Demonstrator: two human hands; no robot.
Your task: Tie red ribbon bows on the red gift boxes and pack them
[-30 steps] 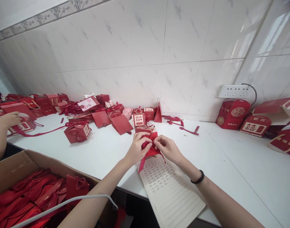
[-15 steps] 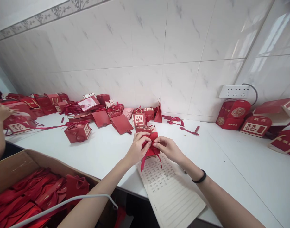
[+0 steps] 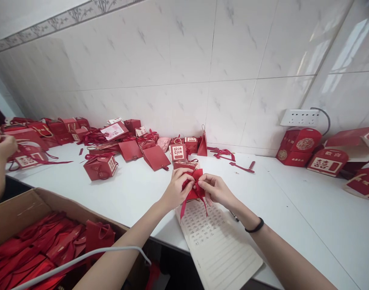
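Between my hands is a small red gift box with a red ribbon at its top, its two tails hanging toward me. My left hand pinches the ribbon from the left, fingers curled over the box. From the right, my right hand pinches the ribbon close to its middle; the exact grip is partly hidden by the fingers. Under the box's near side lies a lined notebook with handwriting. Just behind stands another red box.
A cardboard carton of red ribboned pieces stands front left, a white cable crossing it. Red boxes line the table's back. A co-worker's hand is at far left. A power strip and more boxes are right.
My hands stay at the ribbon, with the right fingers shifted slightly. The co-worker's hand has come further into view, and the long ribbon near it has dropped back left. A pen shows beside my right wrist.
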